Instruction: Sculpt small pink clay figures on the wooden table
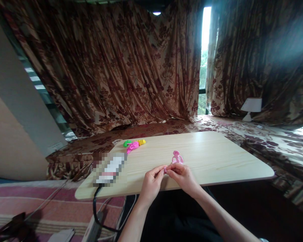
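Over the front edge of the table [202,144], my left hand [153,181] and my right hand [183,177] meet with fingertips pinched together. Between them shows a small pink piece [165,170], soft-looking, perhaps modelling clay; both hands appear to grip it. Just beyond my right hand lies a light pink piece [176,157] with a rounded top and arm-like strips, its lower end partly hidden by the fingers. Toward the back left, a bright pink clump [133,147] sits against a green piece [127,143] and a yellow piece [141,142].
A blurred-out flat object [111,169] lies at the table's left, with a black cable [94,205] running down from it. A white power strip [93,225] rests below. Curtains [131,67] hang behind, and a white lamp [251,106] stands at the far right.
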The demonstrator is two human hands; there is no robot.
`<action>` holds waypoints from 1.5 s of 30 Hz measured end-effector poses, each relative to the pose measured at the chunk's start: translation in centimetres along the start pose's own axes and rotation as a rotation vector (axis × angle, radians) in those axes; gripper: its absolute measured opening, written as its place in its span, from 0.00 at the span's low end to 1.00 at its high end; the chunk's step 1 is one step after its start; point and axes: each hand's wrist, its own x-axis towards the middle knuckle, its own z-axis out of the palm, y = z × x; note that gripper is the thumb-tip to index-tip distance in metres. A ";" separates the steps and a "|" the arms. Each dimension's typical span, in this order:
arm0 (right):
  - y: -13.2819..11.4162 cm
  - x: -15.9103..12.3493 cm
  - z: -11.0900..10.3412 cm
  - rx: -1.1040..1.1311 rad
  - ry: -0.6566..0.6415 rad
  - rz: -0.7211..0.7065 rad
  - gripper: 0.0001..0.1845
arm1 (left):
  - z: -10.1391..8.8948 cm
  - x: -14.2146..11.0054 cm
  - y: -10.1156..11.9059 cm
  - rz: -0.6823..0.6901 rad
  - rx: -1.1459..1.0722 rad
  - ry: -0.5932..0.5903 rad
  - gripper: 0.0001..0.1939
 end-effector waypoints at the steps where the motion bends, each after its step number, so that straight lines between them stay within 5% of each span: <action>1: 0.1 0.1 0.0 0.001 0.006 0.007 0.09 | 0.0 -0.1 0.2 0.004 -0.002 -0.018 0.14; 6: -0.1 0.2 -0.1 -0.029 0.025 -0.008 0.08 | 0.2 -0.5 1.2 0.007 -0.034 -0.074 0.16; 15: 0.4 0.3 -0.1 -0.072 0.061 0.014 0.12 | 0.5 -0.4 0.4 -0.020 -0.046 0.074 0.12; 24: -0.9 0.1 0.1 -0.169 -0.058 0.005 0.18 | 0.7 -0.6 0.7 0.102 0.009 0.085 0.14; 37: -0.1 -0.4 -0.2 -0.149 0.024 -0.035 0.13 | 0.7 -0.6 0.7 -0.022 -0.136 0.074 0.11; 45: -0.5 -0.5 0.4 -0.123 -0.056 -0.107 0.10 | 0.4 -0.5 0.5 -0.046 -0.097 0.100 0.11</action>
